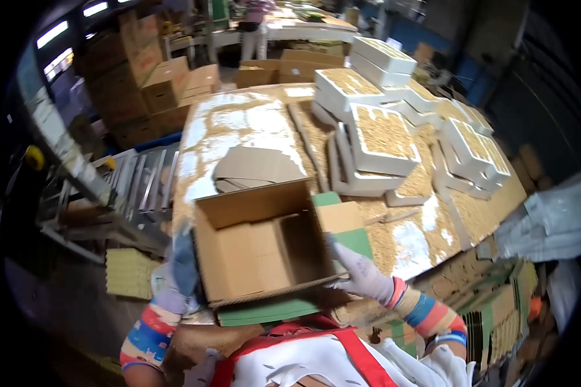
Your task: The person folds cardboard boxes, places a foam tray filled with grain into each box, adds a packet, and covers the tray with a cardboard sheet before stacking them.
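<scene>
An open cardboard box (pixel 248 248) with bare brown inside walls is tilted toward me at the table's near edge. My left hand (pixel 179 274), in a grey-blue glove, grips the box's left side; its fingers are partly blurred. At the right side my right hand (pixel 361 271), in a pale glove, is closed on the box edge, with some fingertips hidden behind the wall. Green-and-tan cardboard (pixel 343 226) shows to the right of the box, and a green flap (pixel 268 311) sticks out beneath it. Behind the box lie flat grey-brown cardboard pieces (pixel 258 169).
White foam trays (pixel 384 161) filled with tan granular material stand stacked at the table's back right. Loose tan material covers much of the table (pixel 442 222). Cardboard cartons (pixel 164 84) are piled at the back left, near a metal rack (pixel 152 184). A person (pixel 255 32) stands at the far bench.
</scene>
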Demonstrator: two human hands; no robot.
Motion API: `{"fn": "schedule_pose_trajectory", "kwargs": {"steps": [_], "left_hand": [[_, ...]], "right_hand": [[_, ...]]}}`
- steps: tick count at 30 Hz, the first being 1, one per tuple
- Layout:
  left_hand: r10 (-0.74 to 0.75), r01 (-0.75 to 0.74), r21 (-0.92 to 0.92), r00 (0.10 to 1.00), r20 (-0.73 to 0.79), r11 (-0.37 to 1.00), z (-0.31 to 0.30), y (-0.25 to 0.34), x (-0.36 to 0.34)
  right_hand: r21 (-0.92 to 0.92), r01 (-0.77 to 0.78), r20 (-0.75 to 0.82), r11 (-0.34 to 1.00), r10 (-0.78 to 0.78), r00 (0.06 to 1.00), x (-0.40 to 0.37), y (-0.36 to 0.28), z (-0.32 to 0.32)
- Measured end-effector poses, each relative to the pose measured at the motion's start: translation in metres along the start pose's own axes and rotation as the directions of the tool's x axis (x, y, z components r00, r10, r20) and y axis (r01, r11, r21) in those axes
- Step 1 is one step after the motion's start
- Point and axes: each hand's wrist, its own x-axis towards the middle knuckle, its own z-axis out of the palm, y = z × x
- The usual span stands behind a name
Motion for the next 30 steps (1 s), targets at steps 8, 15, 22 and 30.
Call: {"fn": "schedule_pose_trajectory", "kwargs": {"steps": [8,15,22,30], "left_hand": [[0.077,-0.049,0.517,0.996,-0.034,0.855,0.039,-0.012,0.062],[0.135,-0.099,0.677,0.991,-0.001,0.730,0.085,-0.008,0.041],[0.003,0.033,0.493,0.997,-0.072,0.869,0.086,0.001,0.042],[-0.071,0.126,0.538,0.990,-0.122,0.833,0.044,-0.010,0.070]], "right_hand": [[0.349,-0.794,-0.079,0.498,0.860,0.505,0.061,0.280,-0.227],[0.202,-0.530,0.005,0.823,0.541,0.841,0.089,0.325,-0.212],[0.794,-0.340,-0.063,0.503,0.625,0.778,0.116,0.241,-0.200],[0.608,-0.190,-0.073,0.771,0.292,0.954,0.154,0.202,-0.254]]}}
